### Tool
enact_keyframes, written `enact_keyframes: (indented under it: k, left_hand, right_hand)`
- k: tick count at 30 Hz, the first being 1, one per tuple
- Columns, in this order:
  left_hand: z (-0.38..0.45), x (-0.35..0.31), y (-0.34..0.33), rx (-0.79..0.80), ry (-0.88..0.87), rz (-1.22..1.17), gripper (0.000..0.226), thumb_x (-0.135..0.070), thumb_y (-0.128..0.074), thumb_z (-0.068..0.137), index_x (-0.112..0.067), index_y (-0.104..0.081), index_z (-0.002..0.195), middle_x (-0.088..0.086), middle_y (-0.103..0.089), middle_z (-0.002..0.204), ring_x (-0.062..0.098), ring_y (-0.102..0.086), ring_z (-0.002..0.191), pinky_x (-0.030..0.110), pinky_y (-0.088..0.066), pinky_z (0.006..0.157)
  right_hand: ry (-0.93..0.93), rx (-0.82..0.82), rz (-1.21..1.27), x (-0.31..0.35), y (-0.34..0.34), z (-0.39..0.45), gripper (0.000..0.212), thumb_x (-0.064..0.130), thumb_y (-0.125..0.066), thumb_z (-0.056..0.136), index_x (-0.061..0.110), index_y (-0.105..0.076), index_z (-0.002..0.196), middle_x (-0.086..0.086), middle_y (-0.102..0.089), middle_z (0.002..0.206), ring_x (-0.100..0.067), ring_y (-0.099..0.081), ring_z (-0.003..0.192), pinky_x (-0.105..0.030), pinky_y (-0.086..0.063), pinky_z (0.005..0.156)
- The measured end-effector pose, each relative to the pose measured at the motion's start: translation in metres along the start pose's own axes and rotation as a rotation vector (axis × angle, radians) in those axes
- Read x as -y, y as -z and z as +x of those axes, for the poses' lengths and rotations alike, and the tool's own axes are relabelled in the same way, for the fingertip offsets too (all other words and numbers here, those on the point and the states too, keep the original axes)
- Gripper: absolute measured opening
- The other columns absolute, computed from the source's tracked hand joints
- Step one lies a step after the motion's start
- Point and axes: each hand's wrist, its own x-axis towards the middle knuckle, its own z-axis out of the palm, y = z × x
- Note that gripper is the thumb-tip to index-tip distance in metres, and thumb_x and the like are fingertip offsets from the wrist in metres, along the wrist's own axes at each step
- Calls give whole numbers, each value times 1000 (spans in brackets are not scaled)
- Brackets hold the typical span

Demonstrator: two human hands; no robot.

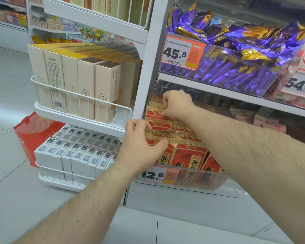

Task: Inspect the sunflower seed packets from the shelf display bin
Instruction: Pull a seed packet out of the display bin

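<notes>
Red and gold sunflower seed packets (190, 155) stand in rows inside a clear display bin (211, 180) on the lowest shelf. A 12.8 price tag (157, 175) hangs on the bin's front. My left hand (141, 147) pinches the gold top edges of the front-left packets between thumb and fingers. Farther back in the bin, my right hand (176, 106) has its fingers curled over the tops of packets in the rear rows. Both forearms reach in from the bottom of the view.
Above the bin, a clear tub of purple foil sweets (236, 55) carries a 45.8 tag. To the left is a white wire rack with beige boxes (74, 85) and white boxes (77, 152). A red bag (32, 136) leans on the tiled floor.
</notes>
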Motion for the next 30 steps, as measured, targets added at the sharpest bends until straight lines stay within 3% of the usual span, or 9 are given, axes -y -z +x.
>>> enact_keyframes:
  k: [4,7,9,12,14,18,24,27,30]
  left_hand:
    - [-1,-1,-1,-22,15,-18,41,-42,-71,80,-27,-44,106,-12,-33,119,-8,-44,97,7,-31,65]
    - [-2,-1,-2,-27,23,-38,40,-43,-70,80,-27,-44,106,-12,-33,119,3,-50,101,15,-39,70]
    - [-2,-1,-3,-32,24,-35,39,-44,-69,81,-27,-44,107,-12,-33,119,8,-51,103,23,-41,76]
    - [-4,0,-3,-49,13,-31,39,-44,-67,83,-25,-45,109,-11,-34,119,1,-48,100,22,-41,76]
    - [-5,0,-2,-61,-1,-41,40,-43,-67,82,-24,-47,110,-10,-35,119,-6,-46,99,21,-40,76]
    - [-5,2,-3,-58,-14,-29,38,-39,-71,81,-23,-47,107,-10,-35,120,-2,-45,100,11,-34,74]
    - [-7,3,-2,-48,-18,-27,40,-35,-73,80,-24,-48,108,-11,-34,121,-4,-41,100,4,-29,73]
    - [-8,3,-1,-55,-18,-21,42,-34,-74,79,-23,-48,111,-9,-35,121,3,-46,105,14,-37,81]
    - [-8,4,1,-60,-26,-5,45,-34,-74,77,-23,-50,114,-9,-36,119,5,-51,103,17,-39,81]
  right_hand:
    - [-9,41,176,0,5,-6,38,56,-68,83,23,-62,68,7,-63,73,-19,-61,89,-45,-44,99]
    - [-12,176,307,-4,13,-13,51,73,-62,74,24,-75,80,6,-70,88,-18,-63,97,-46,-46,99]
    - [28,274,224,-6,13,-17,35,65,-69,70,32,-75,77,12,-69,94,-16,-61,99,-48,-43,104]
    - [54,327,56,-6,8,-22,26,40,-72,84,28,-64,61,14,-60,73,-13,-54,84,-38,-41,95]
    - [56,245,41,-4,9,-27,27,35,-69,90,27,-60,65,12,-57,70,-16,-55,84,-34,-42,90]
    - [-21,-87,404,-14,18,-31,17,23,-65,92,24,-60,76,11,-56,69,-17,-58,77,-26,-41,68]
    - [-360,-623,1144,-39,32,-45,10,15,-60,90,24,-60,87,-4,-71,92,-20,-69,85,-46,-58,85]
    - [-457,-703,1392,-53,38,-56,13,17,-56,90,20,-62,101,-10,-71,99,-25,-71,86,-47,-60,81]
    - [-459,-652,1437,-56,40,-78,13,14,-50,99,21,-61,98,-6,-68,89,-19,-66,71,-32,-53,62]
